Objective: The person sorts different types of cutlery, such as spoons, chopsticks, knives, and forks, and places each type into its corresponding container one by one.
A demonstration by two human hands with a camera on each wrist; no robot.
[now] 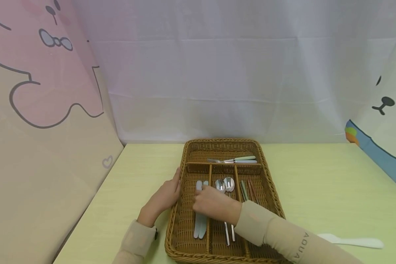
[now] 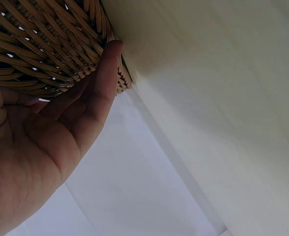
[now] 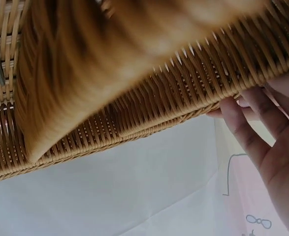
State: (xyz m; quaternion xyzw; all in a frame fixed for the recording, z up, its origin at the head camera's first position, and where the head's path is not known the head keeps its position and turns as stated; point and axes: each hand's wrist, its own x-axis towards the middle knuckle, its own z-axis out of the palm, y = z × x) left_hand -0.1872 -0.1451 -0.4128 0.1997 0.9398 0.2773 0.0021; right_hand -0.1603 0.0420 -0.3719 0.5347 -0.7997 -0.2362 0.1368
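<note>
A brown wicker cutlery basket (image 1: pixel 273 190) stands on the table. My left hand (image 1: pixel 165 196) rests against its left outer wall, the fingers (image 2: pixel 105 78) stretched along the weave in the left wrist view. My right hand (image 1: pixel 214 205) reaches into the left compartment, over two pastel-handled pieces that look like knives (image 1: pixel 199 229) lying side by side. In the right wrist view, its fingertips pass behind a wicker divider (image 3: pixel 183 88), so whether they pinch a knife is hidden. Two spoons (image 1: pixel 229 184) lie in the middle compartment, partly under the right forearm.
Two forks (image 1: pixel 244 160) with green and blue handles lie in the back compartment. Green and reddish-brown sticks, probably chopsticks (image 1: pixel 252 189), lie in the right compartment. A white spatula-like utensil (image 1: pixel 359 242) lies on the pale yellow table (image 1: pixel 316 190), right of the basket.
</note>
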